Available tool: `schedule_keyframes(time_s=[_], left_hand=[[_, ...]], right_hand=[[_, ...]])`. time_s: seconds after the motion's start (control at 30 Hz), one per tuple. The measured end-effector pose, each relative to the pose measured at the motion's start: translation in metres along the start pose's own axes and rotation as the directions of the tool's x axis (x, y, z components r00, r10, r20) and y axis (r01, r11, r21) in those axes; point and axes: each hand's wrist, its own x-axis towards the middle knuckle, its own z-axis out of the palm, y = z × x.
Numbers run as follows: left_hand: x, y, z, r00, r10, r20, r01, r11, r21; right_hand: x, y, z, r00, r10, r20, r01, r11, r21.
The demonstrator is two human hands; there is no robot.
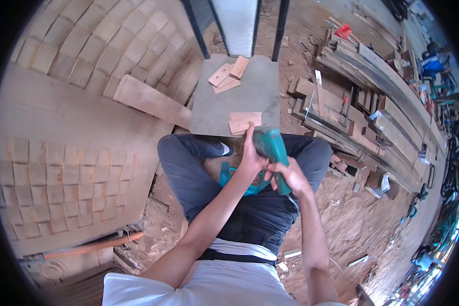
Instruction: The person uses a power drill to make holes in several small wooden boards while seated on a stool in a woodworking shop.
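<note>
A green handheld power tool (pixel 274 148), slightly blurred, is held above my lap at the near edge of a grey board. My right hand (pixel 288 176) wraps around its lower body. My left hand (pixel 253 158) grips its left side, with one finger stretched up to a small stack of flat wooden pieces (pixel 238 118); the tool hides part of these fingers. The stack lies on the grey board (pixel 209 107) near its front edge. Farther back on that board sits a loose pile of small wooden blocks (pixel 221 75), some with dark marks.
To the left stand large panels covered with overlapping wooden tiles (pixel 61 168), and a long plank (pixel 148 100) reaches toward the board. Stacked timber (pixel 387 112) fills the right. Below my hands is a teal object (pixel 254 187). Scraps lie on the dusty floor (pixel 341 219).
</note>
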Motion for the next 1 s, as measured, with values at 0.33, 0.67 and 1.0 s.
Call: schedule_keyframes(time_s=[0.33,0.67,1.0], left_hand=[[0.025,0.019,0.025,0.976,0.216,-0.016,-0.217,0.971,-0.097],[0.014,0.023,0.0,0.987,0.119,-0.104,-0.121,0.993,-0.013],[0.022,0.028,0.003,0.997,0.043,-0.058,-0.05,0.99,-0.13]], right_hand=[[0.038,-0.068,-0.007,0.998,0.064,-0.008,-0.063,0.937,-0.343],[0.028,-0.032,0.038,0.987,0.001,-0.161,-0.042,0.967,-0.25],[0.044,-0.04,0.042,0.968,0.011,-0.251,-0.077,0.963,-0.257]])
